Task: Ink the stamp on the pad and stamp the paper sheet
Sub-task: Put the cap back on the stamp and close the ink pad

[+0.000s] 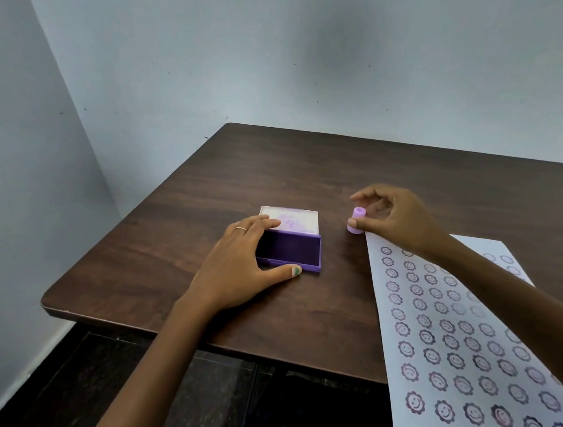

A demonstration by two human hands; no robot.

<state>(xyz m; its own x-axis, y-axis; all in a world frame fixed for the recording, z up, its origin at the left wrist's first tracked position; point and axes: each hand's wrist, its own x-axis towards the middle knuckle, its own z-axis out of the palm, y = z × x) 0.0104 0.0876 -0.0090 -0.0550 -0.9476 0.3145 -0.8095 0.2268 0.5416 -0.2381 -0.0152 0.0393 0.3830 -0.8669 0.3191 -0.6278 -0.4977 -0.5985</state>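
Stamp (356,220) upright on table (312,168), centre-right of frame, just beside top-left corner of the paper sheet (468,334).
I see left hand (241,261) flat, fingers straight on open ink pad (290,252); right hand (399,221) thumb touches stamp, fingers curled over it, grip unclear.

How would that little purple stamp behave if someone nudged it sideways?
The stamp looks like small, thin plastic, so it is probably light and would shift at a slight push. It stands upright on a narrow base on the smooth table, so it might well tip. Its body is round, so once down it would likely roll. Only the thumb of the right hand visibly touches it.
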